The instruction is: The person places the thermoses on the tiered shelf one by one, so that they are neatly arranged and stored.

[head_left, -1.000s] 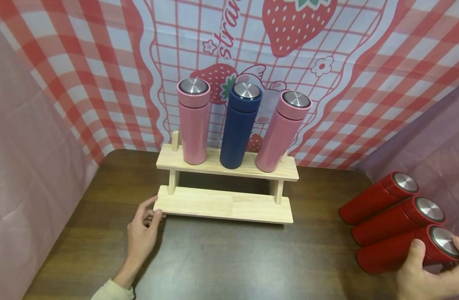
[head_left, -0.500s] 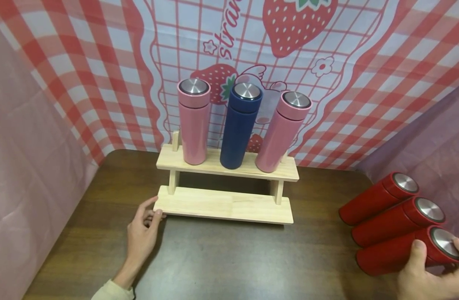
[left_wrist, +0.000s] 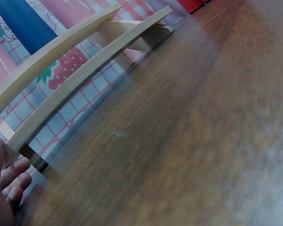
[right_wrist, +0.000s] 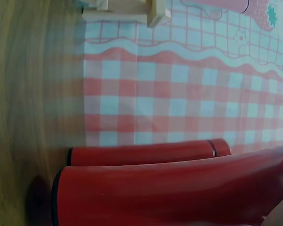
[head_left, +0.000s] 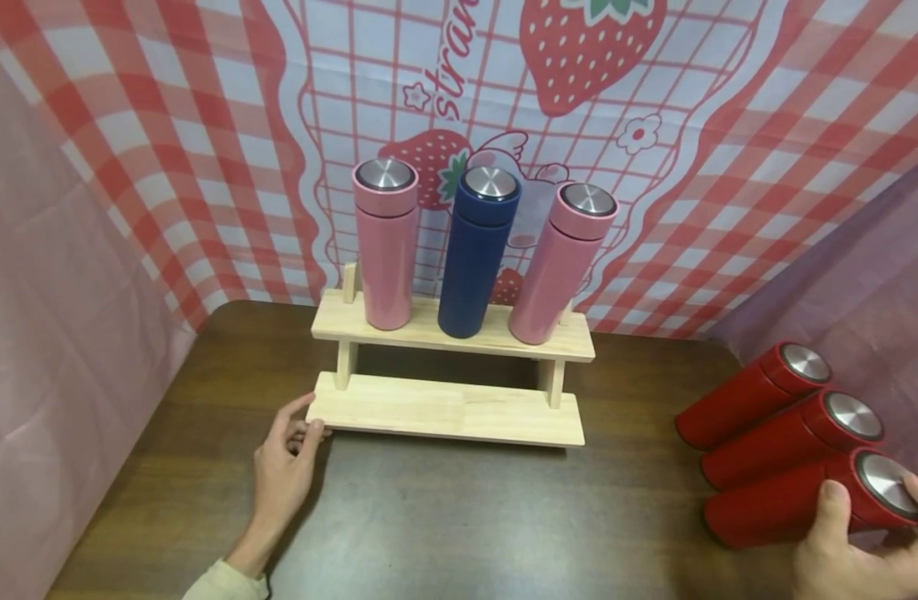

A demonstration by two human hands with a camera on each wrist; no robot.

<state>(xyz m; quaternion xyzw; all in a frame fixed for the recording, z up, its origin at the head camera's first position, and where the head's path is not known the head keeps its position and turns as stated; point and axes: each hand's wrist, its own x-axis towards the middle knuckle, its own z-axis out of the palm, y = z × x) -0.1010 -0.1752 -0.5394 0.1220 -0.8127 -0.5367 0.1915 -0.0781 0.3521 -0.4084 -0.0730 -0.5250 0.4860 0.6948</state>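
Observation:
My left hand holds the left end of the lower shelf of a two-tier wooden stand. Its thumb lies at the front corner, and in the left wrist view several fingers curl below the board. At the right, my right hand grips the nearest red thermos bottle near its lid, thumb on the side and a finger at the metal top. Whether this bottle's base touches the table cannot be told. Two more red thermos bottles stand close behind it.
On the stand's upper shelf stand a pink thermos bottle, a dark blue one and another pink one. A strawberry-print checked cloth hangs behind the brown table. Pinkish curtains flank both sides.
The gripped red bottle's base has shifted slightly left. The head view has turned a little. My left hand keeps its hold on the stand.

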